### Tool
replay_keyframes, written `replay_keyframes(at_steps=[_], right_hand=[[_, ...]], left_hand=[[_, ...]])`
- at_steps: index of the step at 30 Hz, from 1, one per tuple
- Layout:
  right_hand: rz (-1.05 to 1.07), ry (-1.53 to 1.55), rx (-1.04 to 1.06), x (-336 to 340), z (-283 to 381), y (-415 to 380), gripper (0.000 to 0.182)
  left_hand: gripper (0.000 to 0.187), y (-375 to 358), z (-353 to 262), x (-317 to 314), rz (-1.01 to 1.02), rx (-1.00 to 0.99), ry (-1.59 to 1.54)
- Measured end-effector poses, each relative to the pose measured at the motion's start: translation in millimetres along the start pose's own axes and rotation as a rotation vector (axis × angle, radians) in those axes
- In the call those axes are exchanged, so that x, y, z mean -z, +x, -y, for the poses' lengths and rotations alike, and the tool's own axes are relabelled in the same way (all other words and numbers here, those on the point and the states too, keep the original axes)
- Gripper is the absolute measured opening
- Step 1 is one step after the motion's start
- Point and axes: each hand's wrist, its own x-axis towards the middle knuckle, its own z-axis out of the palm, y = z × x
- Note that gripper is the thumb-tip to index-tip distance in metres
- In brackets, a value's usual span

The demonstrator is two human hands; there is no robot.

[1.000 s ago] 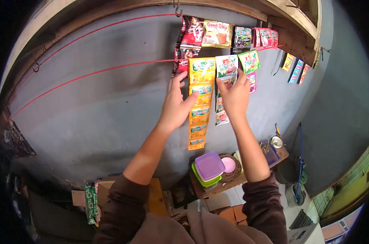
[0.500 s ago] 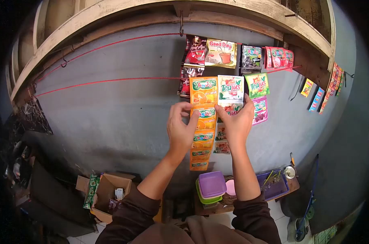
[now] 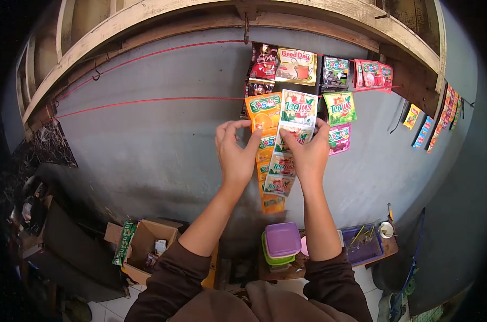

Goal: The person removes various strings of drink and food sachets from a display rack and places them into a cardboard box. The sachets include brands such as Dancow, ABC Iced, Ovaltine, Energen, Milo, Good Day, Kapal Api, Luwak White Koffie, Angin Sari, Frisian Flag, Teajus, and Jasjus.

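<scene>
My left hand (image 3: 237, 155) grips the left edge of an orange sachet strip (image 3: 265, 121), thumb on its front. My right hand (image 3: 308, 158) pinches a white Teajus sachet strip (image 3: 299, 110), thumb in front and fingers behind its right edge. The white strip hangs slanted, its lower sachets overlapping the orange strip. Both strips are in front of the lower red string (image 3: 163, 103); their top fastening cannot be made out. A green Teajus sachet (image 3: 340, 109) and a purple sachet (image 3: 339, 139) hang just right of my right hand.
Coffee sachets (image 3: 297, 67), a black pack (image 3: 336, 72) and red packs (image 3: 373, 75) hang above. Below are an open cardboard box (image 3: 141, 247), purple and green containers (image 3: 282, 240) and a blue tray (image 3: 361, 244). A wooden beam (image 3: 173, 15) arches overhead.
The white strip has risen and swung left across the orange strip, with my right hand on it. The orange strip now tilts, its top shifted left. My left hand has moved slightly left and up.
</scene>
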Motion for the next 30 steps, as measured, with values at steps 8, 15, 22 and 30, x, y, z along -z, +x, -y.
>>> replay_keyframes(at_steps=[8, 15, 22, 30], right_hand=[[0.217, 0.185, -0.125, 2, 23, 30, 0.037], [0.251, 0.381, 0.152, 14, 57, 69, 0.017], [0.060, 0.560, 0.601, 20, 78, 76, 0.015], [-0.303, 0.959, 0.775, -1, 128, 60, 0.020]], left_hand=[[0.024, 38, -18, 5, 0.503, 0.589, -0.835], [0.020, 85, -28, 44, 0.341, 0.405, -0.885], [0.019, 108, -35, 102, 0.048, -0.016, -0.996], [0.021, 134, -43, 186, -0.356, -0.443, -0.944]])
